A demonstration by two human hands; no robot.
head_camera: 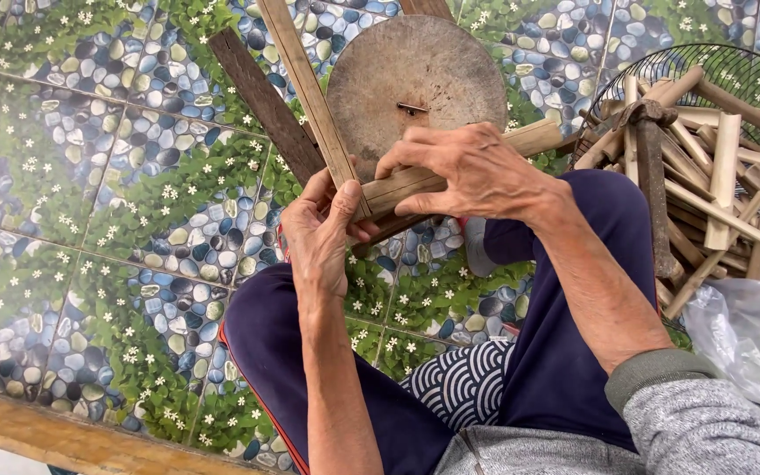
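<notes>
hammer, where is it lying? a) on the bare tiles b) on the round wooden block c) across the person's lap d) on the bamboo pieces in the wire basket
d: the hammer rests on the bamboo pieces piled in the wire basket, to the right of both hands.

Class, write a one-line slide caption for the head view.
Left hand and right hand grip a bamboo piece above a patterned tile floor.

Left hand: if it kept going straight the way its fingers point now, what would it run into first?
The left hand points up and away from the body. It already grips the bamboo piece; just past that stands the slanted bamboo slat, then probably the round wooden block. Depth is unclear.
</notes>
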